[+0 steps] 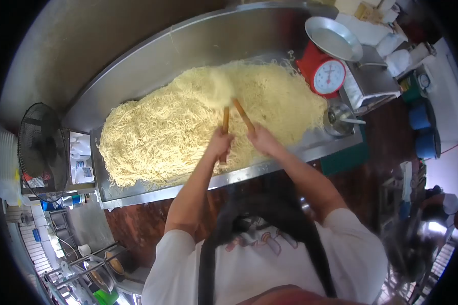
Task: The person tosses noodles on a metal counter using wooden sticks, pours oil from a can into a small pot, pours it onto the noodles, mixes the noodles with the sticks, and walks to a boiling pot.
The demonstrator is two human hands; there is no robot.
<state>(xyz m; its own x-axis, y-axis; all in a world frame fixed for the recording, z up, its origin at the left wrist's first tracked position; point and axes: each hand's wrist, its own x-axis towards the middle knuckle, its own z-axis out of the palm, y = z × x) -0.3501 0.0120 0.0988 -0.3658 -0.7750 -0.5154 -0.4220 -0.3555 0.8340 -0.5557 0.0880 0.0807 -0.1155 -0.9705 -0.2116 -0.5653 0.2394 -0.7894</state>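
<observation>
Noodles (152,132) are lying heaped on the metal counter (259,169). Left hand (220,144) and right hand (264,141) are each gripping a wooden stick (244,116), grip narrow. Strands are looking soft (bulk probably heavy, tangling); the sticks' near ends are offering firmest hold.

The far ends of two wooden sticks (243,115) vanish into blurred noodles (152,129) mid-tray; the tray's far right corner is hidden behind a red scale (320,71), its dial figures too small to read.
</observation>
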